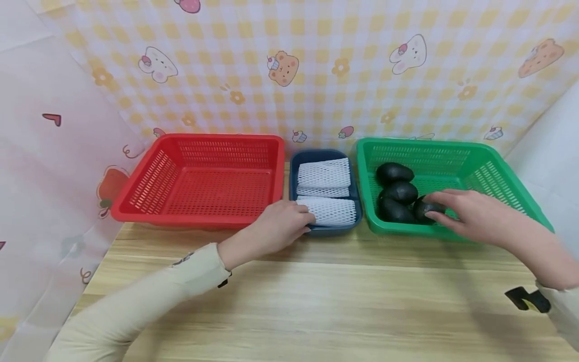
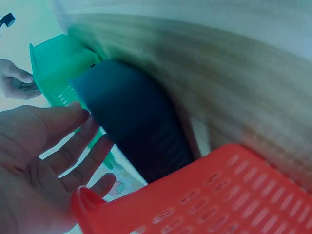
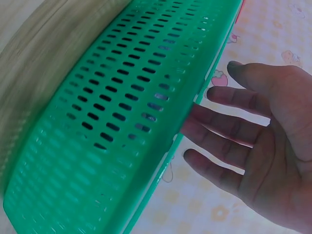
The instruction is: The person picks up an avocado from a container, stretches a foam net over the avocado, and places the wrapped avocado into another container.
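My left hand [image 1: 286,224] is at the front left rim of a dark blue divided tray [image 1: 331,231], its fingers over white foam net sleeves [image 1: 332,212]. In the left wrist view, the fingers are loosely bent beside the tray's wall, with nothing between them and the thumb. My right hand [image 1: 475,213] reaches into a green basket [image 1: 457,146], thumb and fingertips over a dark avocado [image 1: 420,208]. The right wrist view shows those fingers spread along the rim; the basket wall hides the avocado there. Several other avocados [image 1: 400,192] lie along the basket's left side.
To the left of the tray stands a red slotted basket [image 1: 221,191]. More foam net sleeves [image 1: 323,173] lie in the tray's rear compartment. All the containers stand in a row on the wooden table [image 1: 325,301], against a checked cloth backdrop [image 1: 316,65].
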The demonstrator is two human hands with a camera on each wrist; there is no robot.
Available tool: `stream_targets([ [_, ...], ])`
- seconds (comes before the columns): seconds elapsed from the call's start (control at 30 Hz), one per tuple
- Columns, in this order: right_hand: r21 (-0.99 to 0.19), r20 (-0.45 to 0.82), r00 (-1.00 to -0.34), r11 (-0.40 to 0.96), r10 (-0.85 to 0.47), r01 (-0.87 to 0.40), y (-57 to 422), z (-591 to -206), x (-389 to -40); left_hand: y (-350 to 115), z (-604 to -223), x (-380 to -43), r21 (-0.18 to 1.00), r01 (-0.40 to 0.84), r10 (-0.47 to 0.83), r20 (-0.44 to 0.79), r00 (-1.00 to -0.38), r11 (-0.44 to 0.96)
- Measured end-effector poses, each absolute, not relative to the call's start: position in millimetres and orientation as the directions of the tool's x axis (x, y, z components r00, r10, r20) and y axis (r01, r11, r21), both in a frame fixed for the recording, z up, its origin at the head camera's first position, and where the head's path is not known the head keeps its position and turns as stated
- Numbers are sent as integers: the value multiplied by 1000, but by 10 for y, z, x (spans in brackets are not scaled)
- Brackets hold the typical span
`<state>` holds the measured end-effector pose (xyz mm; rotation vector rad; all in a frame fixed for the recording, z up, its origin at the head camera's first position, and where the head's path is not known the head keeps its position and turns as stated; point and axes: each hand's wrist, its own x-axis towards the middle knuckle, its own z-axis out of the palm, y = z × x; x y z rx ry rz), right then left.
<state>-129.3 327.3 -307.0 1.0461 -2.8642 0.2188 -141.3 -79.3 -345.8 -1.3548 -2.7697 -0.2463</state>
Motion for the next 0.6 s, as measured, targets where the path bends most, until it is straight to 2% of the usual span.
stream_targets([
  [0.27,-107,104,-752,745,-650,-659,3330,-3050,-1335,-794,-3548,-1398,77,791,781,127,-612,607],
  [0.6,-131,-34,-808,804,-588,-580,3409,-2932,-1431,-745,-3564,-1361,19,774,769,109,-630,632],
])
